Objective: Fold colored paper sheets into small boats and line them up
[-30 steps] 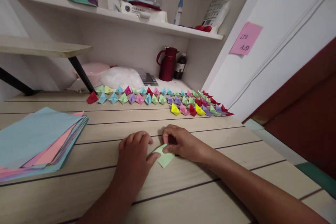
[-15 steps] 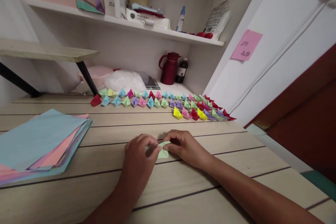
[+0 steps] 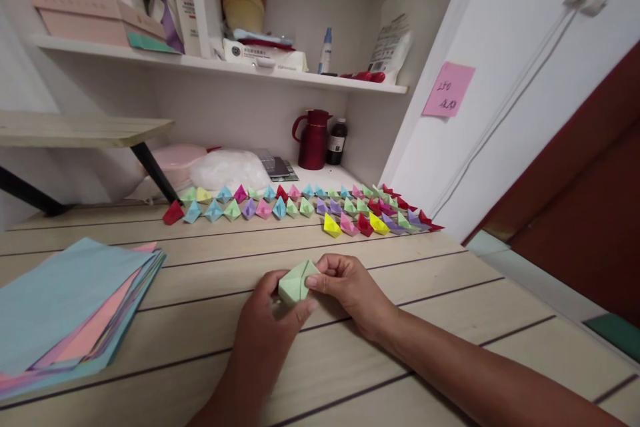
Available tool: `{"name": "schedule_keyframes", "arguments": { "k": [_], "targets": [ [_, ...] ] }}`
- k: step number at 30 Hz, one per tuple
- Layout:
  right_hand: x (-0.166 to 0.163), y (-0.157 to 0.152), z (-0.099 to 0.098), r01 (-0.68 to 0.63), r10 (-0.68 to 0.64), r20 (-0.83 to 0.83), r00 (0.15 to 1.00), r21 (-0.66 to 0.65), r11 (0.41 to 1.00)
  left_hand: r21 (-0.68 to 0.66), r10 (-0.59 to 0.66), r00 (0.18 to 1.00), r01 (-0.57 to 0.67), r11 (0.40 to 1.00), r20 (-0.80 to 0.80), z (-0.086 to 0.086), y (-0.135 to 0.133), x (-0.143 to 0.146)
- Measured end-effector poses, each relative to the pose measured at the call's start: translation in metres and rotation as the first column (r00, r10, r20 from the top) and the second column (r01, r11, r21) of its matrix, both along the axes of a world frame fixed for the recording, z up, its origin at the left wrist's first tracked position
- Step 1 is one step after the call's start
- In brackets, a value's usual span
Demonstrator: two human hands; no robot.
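Note:
A small folded piece of light green paper (image 3: pixel 296 283) is held between my two hands, just above the slatted wooden table (image 3: pixel 320 380). My right hand (image 3: pixel 350 287) pinches its right edge, thumb on the near face. At the left side, my left hand (image 3: pixel 273 320) curls around the paper, with its fingers behind and its thumb along the lower edge. The paper shows creases meeting near its middle. Beyond the hands stand rows of small folded paper boats (image 3: pixel 264 209) in many colours.
A stack of coloured paper sheets (image 3: pixel 65 300) lies at the left. Behind the boats are a dark red jug (image 3: pixel 314 140), a dark bottle (image 3: pixel 337 141) and a white plastic bag (image 3: pixel 230 170). A small raised wooden stand (image 3: pixel 85 130) is at the far left, below a loaded shelf (image 3: pixel 200 63).
The green paper has been turned and opened out, showing a wider, diamond-like face. My left hand has shifted down and spread around it. The camera view has tilted slightly.

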State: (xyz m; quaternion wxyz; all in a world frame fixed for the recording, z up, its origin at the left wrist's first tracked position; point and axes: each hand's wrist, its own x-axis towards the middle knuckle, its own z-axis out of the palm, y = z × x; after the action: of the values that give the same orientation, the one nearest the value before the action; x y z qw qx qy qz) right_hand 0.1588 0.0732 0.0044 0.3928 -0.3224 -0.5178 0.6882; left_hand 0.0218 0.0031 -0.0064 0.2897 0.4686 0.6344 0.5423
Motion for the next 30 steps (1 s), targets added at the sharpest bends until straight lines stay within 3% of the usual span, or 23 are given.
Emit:
{"name": "schedule_keyframes", "arguments": {
  "k": [5,10,16,21,25,30],
  "targets": [
    [0.002,0.0,0.001,-0.116,0.117,-0.003,0.993,0.043,0.992,-0.048,0.01,0.999,-0.008,0.999,0.033,-0.003,0.002,-0.003],
    [0.006,0.001,0.001,-0.122,0.117,0.119,0.986,0.041,0.992,-0.089,0.001,0.984,0.015,0.996,0.178,0.007,-0.001,-0.006],
    [0.007,0.005,-0.001,-0.141,0.079,0.247,0.966,0.245,0.959,-0.123,-0.036,0.942,0.081,0.989,0.335,0.015,-0.002,-0.007],
    [0.007,0.006,-0.003,-0.135,0.051,0.225,0.973,0.38,0.915,-0.14,-0.077,0.993,0.089,0.986,0.089,0.01,-0.003,-0.011],
    [0.01,0.004,-0.002,-0.148,0.029,0.265,0.964,0.442,0.885,-0.087,-0.106,0.989,0.097,0.992,-0.104,0.006,-0.003,-0.012],
    [0.013,0.001,0.0,-0.137,-0.084,0.333,0.939,0.587,0.798,0.131,-0.049,0.931,0.103,0.986,-0.361,-0.004,0.001,-0.011]
  ]
}}
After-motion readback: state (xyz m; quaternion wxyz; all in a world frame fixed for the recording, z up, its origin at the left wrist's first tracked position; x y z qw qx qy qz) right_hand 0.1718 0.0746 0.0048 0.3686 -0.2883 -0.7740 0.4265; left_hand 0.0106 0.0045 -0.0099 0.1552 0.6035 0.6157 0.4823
